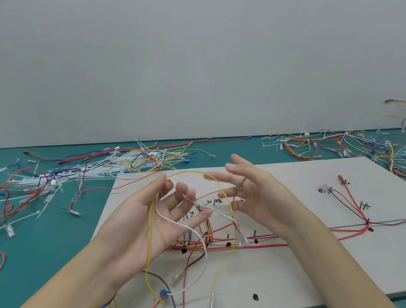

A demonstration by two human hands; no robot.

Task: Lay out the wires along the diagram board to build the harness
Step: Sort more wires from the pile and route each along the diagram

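Head view, harness assembly at the diagram board [316, 281], which serves as the landmark throughout; both hands are raised above its near-left part. Left hand [153, 214]: palm turned up, fingers spread and only loosely bent; a yellow wire [148, 236] and a white wire [180, 224] are draped over them, and whether any finger pinches either wire cannot be told. Right hand [250, 189]: fingers apart and nearly straight, partly blurred, holding nothing that can be seen; the yellow wire arches between the two hands and hangs down toward the board, ending in a clear-sleeved terminal [212, 301] above the near edge. A second clear terminal [241, 239] hangs just above the routed red wires [273, 244], which lie along the drawn trunk line across the board's middle; a short red lead [349, 191] and a black one run up toward handwritten labels on the board's right part. Loose wire piles [95, 168] and [349, 139] lie on the green table [42, 252] beyond the board's far edge. Judged step: separating the two wires before routing. Risks, as judgement: the draped wires may slip off the open fingers, nothing visibly clamping them; the hanging terminals may snag the routed red wires and drag them off the trunk line; yellow and white may cross and tangle if drawn apart carelessly.
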